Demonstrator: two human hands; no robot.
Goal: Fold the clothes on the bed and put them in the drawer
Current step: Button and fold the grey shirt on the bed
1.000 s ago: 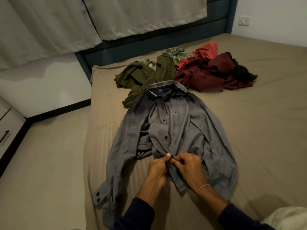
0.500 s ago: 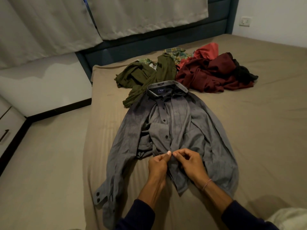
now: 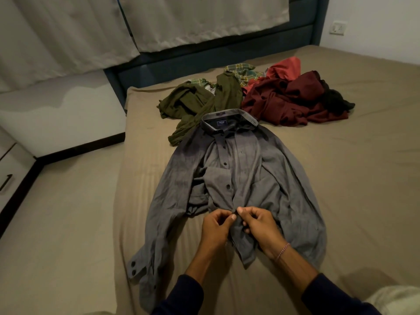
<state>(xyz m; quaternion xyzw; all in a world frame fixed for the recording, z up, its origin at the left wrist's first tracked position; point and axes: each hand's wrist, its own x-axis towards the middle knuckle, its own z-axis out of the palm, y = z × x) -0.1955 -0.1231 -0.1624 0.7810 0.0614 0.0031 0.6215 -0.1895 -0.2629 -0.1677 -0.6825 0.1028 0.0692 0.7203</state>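
The grey shirt (image 3: 236, 178) is laid face-up, collar towards the heaped clothes (image 3: 261, 98), its lower placket pinched by left hand (image 3: 216, 228) and right hand (image 3: 259, 226); it is judged light, limp and crease-prone, best gripped at placket or shoulder seams.

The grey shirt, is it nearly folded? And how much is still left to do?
Not yet. Nothing looks folded. The grey shirt lies spread flat on the bed, sleeves out, while the left hand and right hand pinch its front near the bottom, seemingly at a button. The olive garment, dark red clothes and others wait in a heap.
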